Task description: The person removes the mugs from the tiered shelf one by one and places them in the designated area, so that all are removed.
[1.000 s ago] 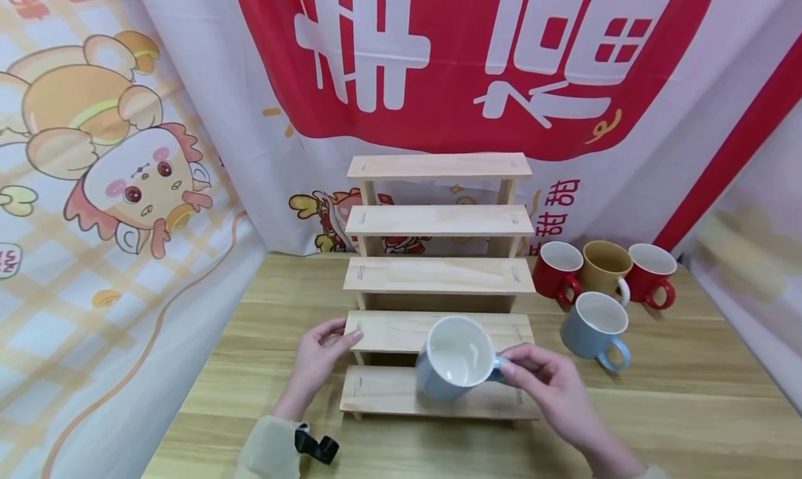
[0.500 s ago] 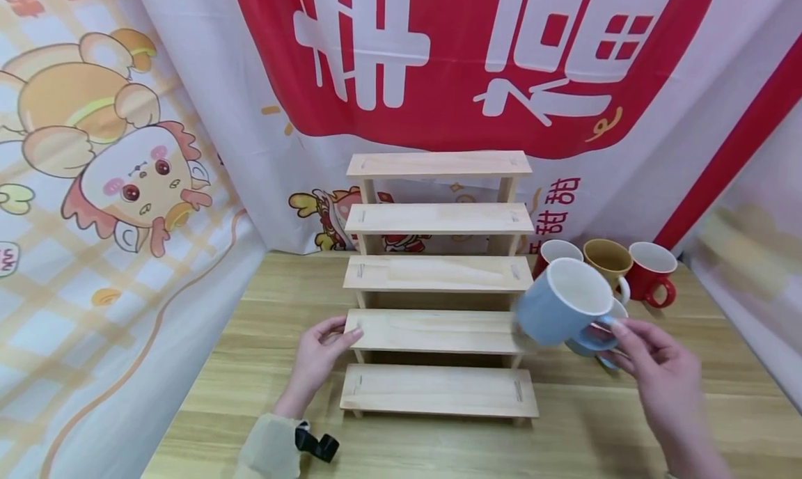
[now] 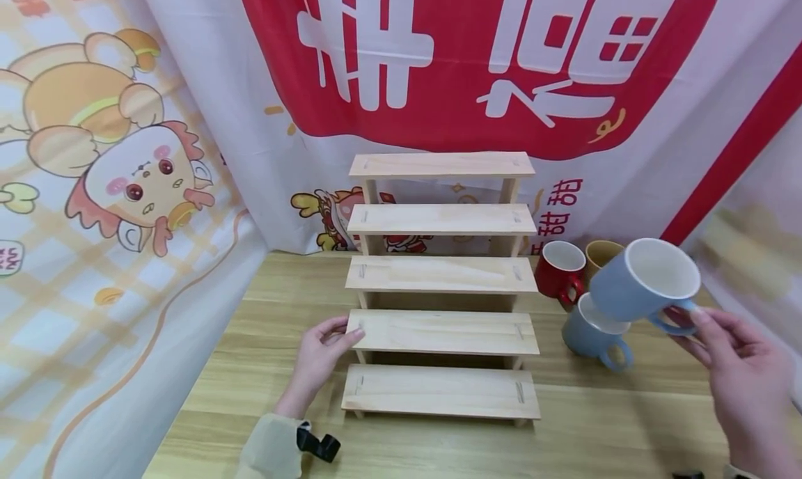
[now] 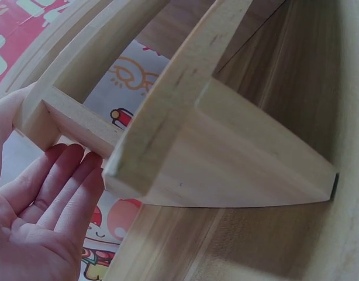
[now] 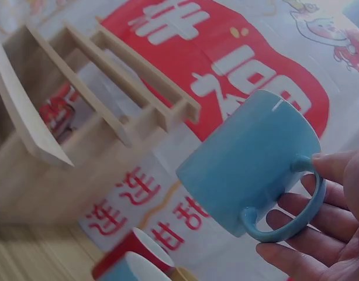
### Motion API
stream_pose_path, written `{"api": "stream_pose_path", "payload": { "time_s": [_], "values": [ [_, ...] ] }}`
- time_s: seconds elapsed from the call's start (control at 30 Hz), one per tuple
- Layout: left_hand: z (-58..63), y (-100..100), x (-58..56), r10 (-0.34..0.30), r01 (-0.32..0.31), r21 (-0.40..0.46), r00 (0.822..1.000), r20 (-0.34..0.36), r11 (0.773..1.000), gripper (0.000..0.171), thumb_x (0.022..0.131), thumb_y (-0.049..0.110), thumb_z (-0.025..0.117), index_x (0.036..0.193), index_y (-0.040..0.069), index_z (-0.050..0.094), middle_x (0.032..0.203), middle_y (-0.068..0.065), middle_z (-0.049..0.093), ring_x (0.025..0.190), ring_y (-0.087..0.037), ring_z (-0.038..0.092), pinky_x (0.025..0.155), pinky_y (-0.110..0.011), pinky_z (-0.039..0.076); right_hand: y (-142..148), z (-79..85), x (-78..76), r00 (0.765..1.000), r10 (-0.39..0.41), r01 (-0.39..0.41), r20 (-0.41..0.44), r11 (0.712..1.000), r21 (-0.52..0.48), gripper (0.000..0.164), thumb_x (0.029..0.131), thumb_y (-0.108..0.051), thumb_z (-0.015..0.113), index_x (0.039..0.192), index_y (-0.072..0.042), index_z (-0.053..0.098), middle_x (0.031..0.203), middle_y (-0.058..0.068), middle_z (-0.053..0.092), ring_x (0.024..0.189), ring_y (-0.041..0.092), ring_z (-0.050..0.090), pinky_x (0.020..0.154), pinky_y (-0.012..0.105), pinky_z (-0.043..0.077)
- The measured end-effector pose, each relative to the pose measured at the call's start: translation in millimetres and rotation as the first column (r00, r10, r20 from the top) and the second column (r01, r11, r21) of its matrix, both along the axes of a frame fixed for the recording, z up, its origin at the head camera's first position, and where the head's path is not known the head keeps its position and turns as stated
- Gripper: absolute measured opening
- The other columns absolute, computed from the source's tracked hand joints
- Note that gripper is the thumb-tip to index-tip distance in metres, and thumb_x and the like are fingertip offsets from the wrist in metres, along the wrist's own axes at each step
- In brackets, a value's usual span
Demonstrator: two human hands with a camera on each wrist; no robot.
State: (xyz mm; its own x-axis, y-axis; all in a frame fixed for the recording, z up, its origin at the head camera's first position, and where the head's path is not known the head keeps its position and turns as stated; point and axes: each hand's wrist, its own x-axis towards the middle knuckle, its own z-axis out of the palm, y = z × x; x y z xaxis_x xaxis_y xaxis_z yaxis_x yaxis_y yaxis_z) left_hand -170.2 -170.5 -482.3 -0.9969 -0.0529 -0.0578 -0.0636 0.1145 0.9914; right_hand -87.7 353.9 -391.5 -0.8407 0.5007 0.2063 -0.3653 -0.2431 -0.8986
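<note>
By its handle, my right hand (image 3: 745, 374) holds a light blue mug (image 3: 645, 280) in the air at the right. In the right wrist view the same mug (image 5: 249, 164) is tilted, with the thumb on top of its handle and fingers around it. My left hand (image 3: 322, 357) grips the left end of a stepped wooden rack (image 3: 441, 331) at its second step from the front. Its thumb lies on top of the step, and in the left wrist view its fingers (image 4: 68, 193) reach under the wood. A second light blue mug (image 3: 592, 333) stands below the held one.
Behind the blue mug stand a red mug (image 3: 557, 273) and a partly hidden mustard mug (image 3: 600, 253) on the wooden table (image 3: 301, 284). Printed cloth (image 3: 207, 152) hangs close around the back and sides.
My right hand has carried the light blue mug from above the rack's front steps to the right, over the other mugs, one of which it now hides. The left hand stays put.
</note>
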Motion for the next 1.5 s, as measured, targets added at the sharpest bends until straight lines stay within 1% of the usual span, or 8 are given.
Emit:
{"api": "stream_pose_path", "payload": {
  "time_s": [0.13, 0.27, 0.47, 0.67, 0.8, 1.1, 1.27, 1.5],
  "values": [
    [-0.5, 0, -1.0, 0.003, -0.003, -0.012, 1.000, -0.003, 1.000, 0.054, 0.084, 0.027, 0.087, 0.126, -0.001, 0.066, 0.119, -0.017, 0.065, 0.100, -0.022, 0.068, 0.083, -0.025, 0.058, 19, -0.5, -3.8, 0.995, -0.098, 0.097, 0.001, 0.994, -0.046, 0.013, 0.096, 0.000, 0.068, 0.107, 0.007, 0.066, 0.101, 0.008, 0.076, 0.090, 0.014, 0.074, 0.071, 0.025, 0.058],
    [-1.4, 0, -1.5, 0.004, -0.005, -0.020, 1.000, -0.005, 1.000, 0.054, 0.084, 0.026, 0.087, 0.126, -0.002, 0.066, 0.118, -0.017, 0.066, 0.099, -0.023, 0.068, 0.083, -0.025, 0.058, 38, -8.3, -6.9, 0.986, -0.163, 0.165, 0.030, 0.985, -0.057, 0.012, 0.099, -0.003, 0.065, 0.109, 0.004, 0.065, 0.102, 0.006, 0.077, 0.090, 0.011, 0.074, 0.072, 0.020, 0.058],
    [-2.8, -1, -1.4, 0.006, -0.006, -0.017, 1.000, 0.004, 1.000, 0.056, 0.083, 0.029, 0.088, 0.126, 0.000, 0.066, 0.119, -0.016, 0.066, 0.102, -0.025, 0.068, 0.084, -0.027, 0.059, 59, -36.7, -7.1, 0.986, -0.150, 0.157, 0.073, 0.983, -0.097, 0.003, 0.098, 0.000, 0.066, 0.100, 0.002, 0.065, 0.094, 0.004, 0.077, 0.086, 0.010, 0.074, 0.069, 0.020, 0.059],
    [-2.9, 0, -0.8, 0.005, -0.005, -0.018, 1.000, -0.004, 1.000, 0.055, 0.084, 0.026, 0.087, 0.126, -0.001, 0.066, 0.119, -0.016, 0.066, 0.102, -0.025, 0.067, 0.084, -0.026, 0.058, 70, -65.0, -6.8, 0.977, -0.128, 0.143, 0.168, 0.987, -0.078, 0.008, 0.094, -0.006, 0.074, 0.097, 0.000, 0.070, 0.092, 0.002, 0.077, 0.084, 0.009, 0.074, 0.067, 0.022, 0.058],
    [-2.3, 2, -0.5, -0.001, 0.001, -0.009, 1.000, -0.001, 1.000, 0.053, 0.085, 0.024, 0.086, 0.127, -0.002, 0.065, 0.118, -0.017, 0.066, 0.101, -0.023, 0.068, 0.084, -0.025, 0.058, 72, -79.3, -7.0, 0.979, -0.114, 0.129, 0.171, 0.989, -0.073, 0.006, 0.093, -0.003, 0.073, 0.096, 0.002, 0.072, 0.091, 0.004, 0.077, 0.084, 0.011, 0.074, 0.068, 0.023, 0.059],
    [0.0, 2, 1.2, -0.001, 0.000, 0.001, 1.000, 0.009, 1.000, 0.054, 0.086, 0.025, 0.085, 0.129, -0.001, 0.064, 0.119, -0.015, 0.067, 0.101, -0.022, 0.067, 0.085, -0.024, 0.057, 72, -100.4, -9.5, 0.974, -0.055, 0.070, 0.222, 0.996, -0.062, 0.006, 0.093, -0.005, 0.074, 0.096, 0.000, 0.074, 0.090, 0.003, 0.077, 0.084, 0.010, 0.074, 0.070, 0.023, 0.059],
    [-2.0, 2, 0.7, -0.001, 0.001, -0.001, 1.000, 0.004, 1.000, 0.053, 0.086, 0.025, 0.085, 0.128, -0.001, 0.065, 0.119, -0.016, 0.067, 0.101, -0.022, 0.067, 0.085, -0.024, 0.058, 71, -109.3, -11.6, 0.974, -0.038, 0.056, 0.222, 0.996, -0.073, 0.004, 0.093, -0.003, 0.075, 0.096, 0.000, 0.075, 0.090, 0.003, 0.077, 0.084, 0.010, 0.074, 0.070, 0.025, 0.059],
    [-1.5, 1, 0.6, -0.003, 0.003, 0.001, 1.000, 0.000, 1.000, 0.053, 0.086, 0.025, 0.086, 0.127, -0.001, 0.065, 0.119, -0.017, 0.066, 0.102, -0.024, 0.068, 0.085, -0.026, 0.058, 63, -113.4, -17.0, 0.965, -0.063, 0.081, 0.256, 0.995, -0.060, 0.006, 0.093, -0.006, 0.075, 0.097, -0.001, 0.076, 0.089, 0.001, 0.077, 0.083, 0.010, 0.074, 0.069, 0.024, 0.059]
  ]
}}
